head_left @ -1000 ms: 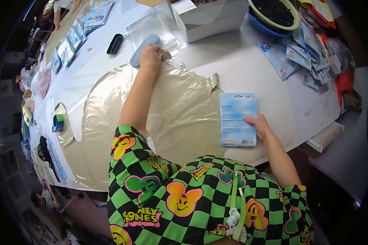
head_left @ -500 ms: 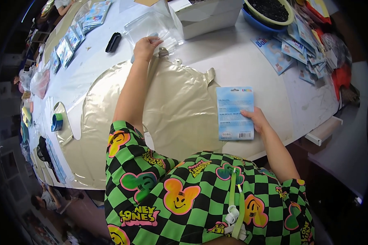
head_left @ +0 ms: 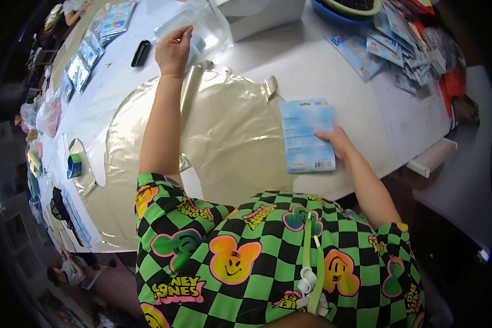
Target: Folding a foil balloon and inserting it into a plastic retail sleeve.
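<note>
My right hand (head_left: 337, 140) grips a light-blue printed packaging card (head_left: 307, 156) by its right edge, thumb on top, over the right side of a large pale-gold foil balloon (head_left: 240, 131). The balloon lies flat and wrinkled on the table. My left arm reaches across it, and my left hand (head_left: 173, 53) is closed in a pinch beyond its far edge. The pinch is at a clear plastic bag (head_left: 210, 33), one of several thin sheets there; the exact grip is partly hidden.
A white box (head_left: 262, 19) stands at the back, beside a bowl (head_left: 361, 8) of dark bits. Blue packets lie at far left (head_left: 85, 63) and far right (head_left: 385, 49). Nearby are a black object (head_left: 141, 53) and a tape roll (head_left: 74, 165). Other people sit at left.
My left hand has moved a little left and away from me, along the plastic bags. The card stays in my right hand. The whole view has shifted slightly.
</note>
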`<act>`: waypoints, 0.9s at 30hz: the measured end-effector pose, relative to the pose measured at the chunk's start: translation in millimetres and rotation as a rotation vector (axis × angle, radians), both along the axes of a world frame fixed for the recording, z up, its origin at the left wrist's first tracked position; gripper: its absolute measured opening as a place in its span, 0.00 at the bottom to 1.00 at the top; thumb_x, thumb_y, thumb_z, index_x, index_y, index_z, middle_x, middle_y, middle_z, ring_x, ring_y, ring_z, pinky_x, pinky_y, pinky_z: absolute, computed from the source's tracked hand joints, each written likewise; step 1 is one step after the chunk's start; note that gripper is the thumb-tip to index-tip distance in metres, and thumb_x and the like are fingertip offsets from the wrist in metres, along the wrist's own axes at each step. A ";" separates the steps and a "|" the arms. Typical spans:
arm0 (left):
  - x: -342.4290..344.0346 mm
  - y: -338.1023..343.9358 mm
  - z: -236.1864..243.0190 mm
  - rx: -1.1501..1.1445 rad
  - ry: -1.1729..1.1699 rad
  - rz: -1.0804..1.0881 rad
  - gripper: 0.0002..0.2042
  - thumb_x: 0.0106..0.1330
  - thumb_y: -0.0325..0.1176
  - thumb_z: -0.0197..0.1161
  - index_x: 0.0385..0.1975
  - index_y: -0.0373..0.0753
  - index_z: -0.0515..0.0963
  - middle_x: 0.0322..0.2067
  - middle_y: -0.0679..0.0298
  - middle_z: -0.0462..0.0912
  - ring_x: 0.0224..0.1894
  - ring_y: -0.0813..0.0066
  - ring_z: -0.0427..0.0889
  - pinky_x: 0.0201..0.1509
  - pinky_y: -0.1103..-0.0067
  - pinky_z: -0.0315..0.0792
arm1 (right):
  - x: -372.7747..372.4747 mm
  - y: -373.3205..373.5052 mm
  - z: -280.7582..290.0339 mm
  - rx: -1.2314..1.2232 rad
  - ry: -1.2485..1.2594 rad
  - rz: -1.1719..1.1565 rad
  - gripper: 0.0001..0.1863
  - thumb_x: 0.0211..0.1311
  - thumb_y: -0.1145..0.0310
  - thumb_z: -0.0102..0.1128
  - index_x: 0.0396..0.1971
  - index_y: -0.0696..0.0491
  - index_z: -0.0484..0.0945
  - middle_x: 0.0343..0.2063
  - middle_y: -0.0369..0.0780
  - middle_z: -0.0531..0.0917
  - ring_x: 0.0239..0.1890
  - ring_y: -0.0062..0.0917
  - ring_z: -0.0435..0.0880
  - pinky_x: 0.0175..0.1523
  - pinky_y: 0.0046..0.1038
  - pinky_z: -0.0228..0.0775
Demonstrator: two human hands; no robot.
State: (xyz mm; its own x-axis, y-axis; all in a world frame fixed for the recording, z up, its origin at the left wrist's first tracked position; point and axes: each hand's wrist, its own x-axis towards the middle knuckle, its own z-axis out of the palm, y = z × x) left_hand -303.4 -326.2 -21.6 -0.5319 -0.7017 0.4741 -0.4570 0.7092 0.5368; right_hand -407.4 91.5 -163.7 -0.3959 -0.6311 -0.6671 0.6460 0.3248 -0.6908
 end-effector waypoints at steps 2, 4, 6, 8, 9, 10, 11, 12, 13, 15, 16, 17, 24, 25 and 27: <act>5.5 37.0 1.2 -0.120 -0.061 -0.036 0.07 0.57 0.41 0.62 0.34 0.53 0.82 0.24 0.71 0.81 0.26 0.70 0.79 0.30 0.79 0.70 | 0.6 1.5 -2.0 -0.026 -0.034 -0.021 0.19 0.53 0.76 0.59 0.45 0.66 0.72 0.40 0.47 0.79 0.40 0.32 0.81 0.46 0.31 0.75; 14.9 78.9 -5.3 -0.214 -0.125 -0.192 0.04 0.55 0.39 0.63 0.29 0.51 0.82 0.21 0.72 0.79 0.25 0.70 0.77 0.29 0.77 0.70 | 0.3 4.8 -4.2 -0.050 -0.074 -0.047 0.19 0.53 0.75 0.59 0.45 0.65 0.71 0.40 0.47 0.79 0.40 0.33 0.81 0.46 0.32 0.76; 21.8 121.7 -17.5 -0.361 -0.132 -0.361 0.03 0.54 0.37 0.64 0.25 0.49 0.81 0.21 0.74 0.79 0.27 0.72 0.77 0.29 0.77 0.71 | -2.7 13.7 -4.8 -0.108 -0.131 -0.088 0.19 0.54 0.75 0.59 0.46 0.65 0.71 0.40 0.47 0.79 0.40 0.32 0.81 0.46 0.33 0.76; 25.5 165.4 -34.7 -0.294 -0.176 -0.437 0.04 0.54 0.36 0.62 0.23 0.45 0.80 0.22 0.70 0.79 0.29 0.69 0.76 0.31 0.76 0.72 | -10.9 32.8 -2.3 -0.126 -0.156 -0.118 0.19 0.54 0.74 0.60 0.46 0.65 0.71 0.40 0.47 0.79 0.40 0.32 0.81 0.46 0.33 0.76; 25.3 186.0 -43.2 -0.256 -0.221 -0.447 0.04 0.54 0.36 0.62 0.23 0.45 0.80 0.23 0.69 0.79 0.30 0.68 0.76 0.32 0.76 0.72 | -17.1 44.7 -0.2 -0.119 -0.151 -0.124 0.19 0.54 0.74 0.60 0.46 0.65 0.71 0.40 0.47 0.79 0.40 0.32 0.81 0.46 0.34 0.76; 24.1 205.0 -51.9 -0.226 -0.252 -0.468 0.05 0.54 0.35 0.61 0.23 0.44 0.80 0.24 0.68 0.79 0.30 0.67 0.76 0.33 0.76 0.72 | -24.6 57.7 2.1 -0.133 -0.154 -0.125 0.19 0.54 0.74 0.60 0.46 0.65 0.71 0.40 0.47 0.79 0.40 0.32 0.81 0.46 0.34 0.76; 21.7 222.2 -57.2 -0.167 -0.348 -0.479 0.05 0.56 0.36 0.61 0.26 0.44 0.81 0.28 0.67 0.80 0.32 0.67 0.77 0.35 0.75 0.72 | -34.1 73.4 5.7 -0.131 -0.140 -0.115 0.19 0.54 0.73 0.60 0.45 0.64 0.72 0.40 0.46 0.79 0.40 0.31 0.81 0.47 0.32 0.75; 18.3 230.8 -63.7 -0.161 -0.435 -0.492 0.05 0.56 0.36 0.60 0.28 0.45 0.81 0.28 0.66 0.80 0.34 0.67 0.78 0.36 0.74 0.73 | -43.8 83.9 6.4 -0.113 -0.099 -0.137 0.19 0.54 0.72 0.61 0.45 0.63 0.72 0.40 0.45 0.79 0.40 0.30 0.80 0.47 0.32 0.75; 11.9 247.4 -66.9 -0.127 -0.413 -0.510 0.05 0.57 0.35 0.59 0.28 0.45 0.81 0.28 0.65 0.80 0.33 0.65 0.78 0.35 0.73 0.73 | -55.2 102.4 11.4 -0.120 -0.066 -0.148 0.19 0.54 0.72 0.61 0.45 0.63 0.72 0.40 0.45 0.79 0.40 0.29 0.80 0.47 0.31 0.74; -1.7 282.2 -76.3 -0.031 -0.445 -0.514 0.06 0.58 0.35 0.58 0.29 0.44 0.81 0.28 0.63 0.79 0.32 0.63 0.79 0.34 0.71 0.73 | -77.9 139.4 19.2 -0.124 -0.019 -0.166 0.19 0.54 0.71 0.61 0.45 0.62 0.72 0.40 0.44 0.79 0.40 0.28 0.80 0.48 0.30 0.73; -10.2 300.2 -80.0 0.028 -0.473 -0.519 0.07 0.59 0.35 0.56 0.29 0.43 0.80 0.28 0.62 0.79 0.30 0.61 0.79 0.34 0.70 0.74 | -91.7 158.4 24.0 -0.118 -0.003 -0.174 0.19 0.54 0.71 0.62 0.45 0.62 0.72 0.40 0.43 0.79 0.40 0.28 0.80 0.48 0.29 0.73; -19.0 317.7 -83.5 0.014 -0.468 -0.527 0.07 0.60 0.35 0.55 0.30 0.43 0.80 0.28 0.60 0.78 0.29 0.59 0.79 0.32 0.69 0.74 | -105.3 174.8 26.2 -0.062 0.023 -0.217 0.19 0.54 0.71 0.62 0.45 0.62 0.72 0.40 0.42 0.79 0.40 0.27 0.80 0.48 0.29 0.72; -80.0 353.8 -116.7 0.260 -0.368 -0.383 0.12 0.57 0.34 0.54 0.38 0.44 0.81 0.31 0.56 0.81 0.28 0.59 0.80 0.35 0.71 0.74 | -206.1 272.3 32.7 0.036 0.158 -0.311 0.19 0.54 0.73 0.61 0.45 0.63 0.71 0.41 0.44 0.78 0.41 0.28 0.79 0.47 0.27 0.72; -86.0 343.9 -122.2 0.362 -0.386 -0.316 0.12 0.57 0.34 0.55 0.38 0.43 0.81 0.30 0.58 0.82 0.26 0.64 0.80 0.34 0.74 0.74 | -216.4 285.1 32.1 -0.013 0.158 -0.295 0.19 0.54 0.73 0.61 0.45 0.63 0.71 0.41 0.44 0.78 0.42 0.28 0.79 0.48 0.27 0.72; -85.6 303.5 -131.3 0.557 -0.357 -0.215 0.11 0.57 0.36 0.56 0.36 0.40 0.82 0.26 0.62 0.82 0.22 0.74 0.78 0.30 0.79 0.73 | -227.4 298.1 29.9 -0.091 0.147 -0.263 0.19 0.54 0.73 0.60 0.46 0.64 0.70 0.42 0.44 0.78 0.43 0.28 0.78 0.48 0.28 0.72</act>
State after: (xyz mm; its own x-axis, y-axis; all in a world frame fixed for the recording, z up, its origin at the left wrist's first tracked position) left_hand -389.0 -22.7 -152.9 -0.7424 -0.6515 -0.1561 -0.5541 0.4662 0.6897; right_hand -634.8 389.6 -133.7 -0.6415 -0.5490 -0.5357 0.5904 0.0926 -0.8018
